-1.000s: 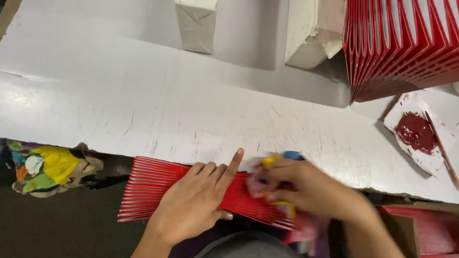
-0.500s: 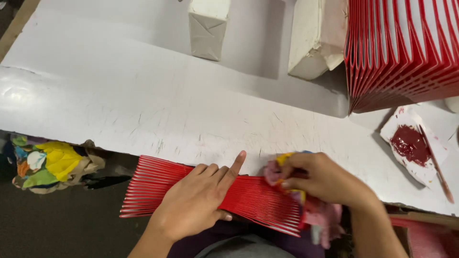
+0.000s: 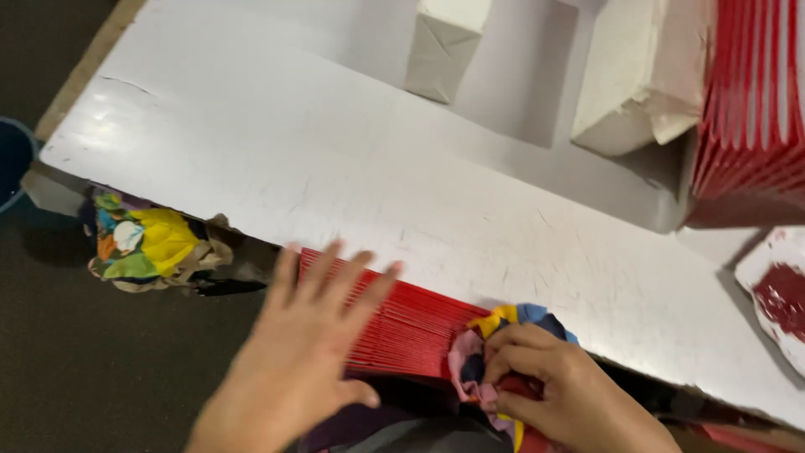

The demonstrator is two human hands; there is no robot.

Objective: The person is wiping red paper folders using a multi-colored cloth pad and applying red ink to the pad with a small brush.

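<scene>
A fanned stack of red paper sheets (image 3: 419, 331) lies at the near edge of the white table (image 3: 335, 168). My left hand (image 3: 306, 352) rests flat on the stack's left part, fingers spread and blurred by motion. My right hand (image 3: 553, 390) is closed on a bunched multicoloured rag (image 3: 495, 335), pressed against the stack's right end.
Two white wrapped blocks (image 3: 440, 46) (image 3: 637, 84) stand at the far side. A tall stack of red sheets (image 3: 750, 101) rises at the right. A white dish with red paste (image 3: 776, 294) sits at the right edge. A colourful cloth bundle (image 3: 147, 243) lies under the table's left.
The view has swung left and closer. My left hand slid left along the red stack and spread its fingers. My right hand stays clenched on the rag.
</scene>
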